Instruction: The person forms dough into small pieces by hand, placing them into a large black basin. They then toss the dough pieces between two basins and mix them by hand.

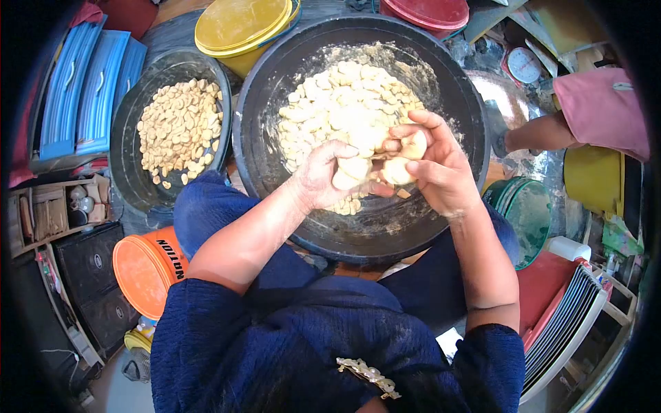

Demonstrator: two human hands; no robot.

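A wide black basin (pixel 447 96) stands between my knees, with a heap of pale, floury dough pieces (pixel 344 96) inside. Above the heap, my left hand (pixel 327 172) has its fingers curled round a pale rounded piece (pixel 352 172). Close beside it, my right hand (pixel 441 165) holds pale pieces (pixel 397 171) between thumb and fingers. Both hands are near each other over the front half of the basin; some fingertips are hidden behind the pieces. Floury residue coats the basin's inner wall and my left hand.
A smaller dark basin (pixel 124 138) of browner pieces sits left. Around are a yellow bucket (pixel 242 27), red bucket (pixel 430 14), orange bucket (pixel 141 268) and green bucket (pixel 527 220). Another person's arm or leg (pixel 540 134) and pink clothing (pixel 602 107) show at right.
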